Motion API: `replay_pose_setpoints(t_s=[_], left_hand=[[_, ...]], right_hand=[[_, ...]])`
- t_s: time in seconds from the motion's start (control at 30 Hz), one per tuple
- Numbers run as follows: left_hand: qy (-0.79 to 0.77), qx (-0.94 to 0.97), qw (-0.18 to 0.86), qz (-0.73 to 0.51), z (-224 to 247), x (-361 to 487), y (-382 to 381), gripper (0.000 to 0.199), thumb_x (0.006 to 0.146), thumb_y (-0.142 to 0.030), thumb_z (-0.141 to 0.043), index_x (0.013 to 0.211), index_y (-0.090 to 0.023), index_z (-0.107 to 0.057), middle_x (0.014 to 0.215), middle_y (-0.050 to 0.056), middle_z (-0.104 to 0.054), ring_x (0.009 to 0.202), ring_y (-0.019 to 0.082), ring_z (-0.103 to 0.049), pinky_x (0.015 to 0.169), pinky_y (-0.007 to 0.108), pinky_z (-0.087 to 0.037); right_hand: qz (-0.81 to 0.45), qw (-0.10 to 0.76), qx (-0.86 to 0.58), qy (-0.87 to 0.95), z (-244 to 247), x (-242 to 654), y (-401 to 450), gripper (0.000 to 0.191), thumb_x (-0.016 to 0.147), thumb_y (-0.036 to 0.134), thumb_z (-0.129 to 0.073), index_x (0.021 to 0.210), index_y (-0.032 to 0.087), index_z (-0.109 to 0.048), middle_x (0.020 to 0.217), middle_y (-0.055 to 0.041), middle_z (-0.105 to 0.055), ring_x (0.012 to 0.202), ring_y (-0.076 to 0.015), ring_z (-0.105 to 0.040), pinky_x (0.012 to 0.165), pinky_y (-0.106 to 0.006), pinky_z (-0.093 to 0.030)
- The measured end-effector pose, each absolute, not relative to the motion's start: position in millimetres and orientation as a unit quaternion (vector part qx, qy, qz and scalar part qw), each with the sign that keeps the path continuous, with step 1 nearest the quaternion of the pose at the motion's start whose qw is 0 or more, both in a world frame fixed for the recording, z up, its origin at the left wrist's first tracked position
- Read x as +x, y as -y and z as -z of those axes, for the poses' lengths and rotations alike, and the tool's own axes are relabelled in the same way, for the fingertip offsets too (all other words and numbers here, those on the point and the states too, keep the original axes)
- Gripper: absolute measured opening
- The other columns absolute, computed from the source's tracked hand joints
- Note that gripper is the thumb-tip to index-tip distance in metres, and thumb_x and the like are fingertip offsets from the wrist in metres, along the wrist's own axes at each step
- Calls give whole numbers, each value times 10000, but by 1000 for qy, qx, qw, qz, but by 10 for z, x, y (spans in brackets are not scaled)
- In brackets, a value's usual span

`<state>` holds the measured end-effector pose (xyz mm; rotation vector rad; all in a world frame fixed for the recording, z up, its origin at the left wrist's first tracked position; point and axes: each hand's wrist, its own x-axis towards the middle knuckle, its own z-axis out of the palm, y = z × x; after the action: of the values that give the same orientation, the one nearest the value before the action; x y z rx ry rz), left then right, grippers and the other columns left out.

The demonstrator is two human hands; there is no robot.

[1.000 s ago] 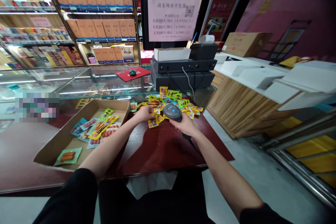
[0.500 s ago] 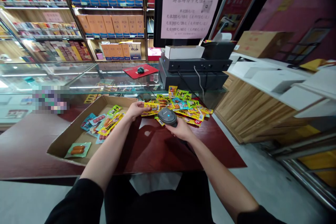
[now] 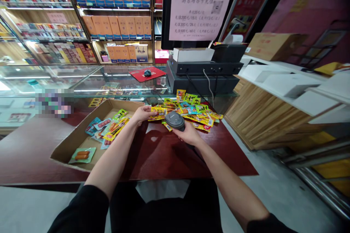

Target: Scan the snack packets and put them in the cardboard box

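Observation:
My left hand (image 3: 141, 114) pinches the edge of a yellow snack packet (image 3: 158, 113) above the near left side of a pile. In my right hand (image 3: 190, 134) is a dark grey barcode scanner (image 3: 174, 120), its head close to the packet's right end. Behind and to the right of the scanner spreads the pile of snack packets (image 3: 201, 118), mostly yellow, with green and blue ones among them. To the left, a shallow cardboard box (image 3: 63, 148) holds several more packets, including a clear one with small sausages (image 3: 82, 155). My left forearm crosses the box's right side.
The dark red tabletop (image 3: 164, 160) ends near my body. A glass display counter (image 3: 115, 76) runs behind it, bearing a red mouse pad (image 3: 136, 74) and black register equipment (image 3: 202, 78) under a monitor. A wooden cabinet (image 3: 251, 116) stands on the right.
The blue light on top of the scanner has gone out. Both hands hold nearly the same place; the whole view has shifted very slightly.

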<state>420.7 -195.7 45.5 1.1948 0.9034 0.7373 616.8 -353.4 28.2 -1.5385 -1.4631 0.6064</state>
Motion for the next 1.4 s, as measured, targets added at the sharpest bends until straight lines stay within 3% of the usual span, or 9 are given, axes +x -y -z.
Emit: replay_pose_setpoints(t_s=[0.27,0.5,0.63,0.83,1.17,1.4], left_hand=[[-411,515,659,-362,-617,4194,1957,418,470,-186,-929,681,-131,-574,728,38,-699,727,181,-696,658,323,-612],[-434,525,582,-445,-958,3384,1858,455,469,-251,-934,663,-141,-538,716,19,-683,716,175,-700,689,327,-612],[-484,518,522,-474,-1103,2680,1922,446,483,-316,-930,747,-130,-622,759,45,-707,681,157,-692,640,271,-589],[-540,502,473,-482,-1206,2224,2093,468,528,-397,-909,842,-123,-698,661,30,-670,595,130,-650,576,240,-557],[-496,597,506,-377,-989,3259,2075,536,492,-485,-898,842,-122,-718,723,59,-697,653,163,-667,600,272,-571],[-441,649,545,-296,-718,4151,2103,461,519,-460,-887,800,-148,-696,665,21,-664,595,138,-623,559,252,-528]], right_hand=[[-264,462,-602,595,-348,6158,3510,352,752,390,-708,1029,173,-702,717,-46,-725,770,-238,-709,682,-329,-559],[-287,416,-621,599,-395,6149,3354,269,770,435,-680,840,183,-616,506,13,-610,397,-151,-556,445,-259,-450],[-306,402,-599,621,-415,6060,3249,286,779,453,-671,815,181,-589,504,12,-603,382,-144,-549,416,-246,-430],[-324,400,-577,634,-376,5935,3138,304,781,465,-669,827,173,-598,496,15,-597,394,-150,-568,425,-247,-449],[-291,423,-613,600,-502,6237,3339,271,740,440,-698,810,201,-591,481,13,-592,382,-160,-547,411,-264,-422],[-222,434,-650,583,-530,6526,3607,252,764,431,-681,810,188,-631,487,-5,-607,435,-177,-585,473,-284,-466]])
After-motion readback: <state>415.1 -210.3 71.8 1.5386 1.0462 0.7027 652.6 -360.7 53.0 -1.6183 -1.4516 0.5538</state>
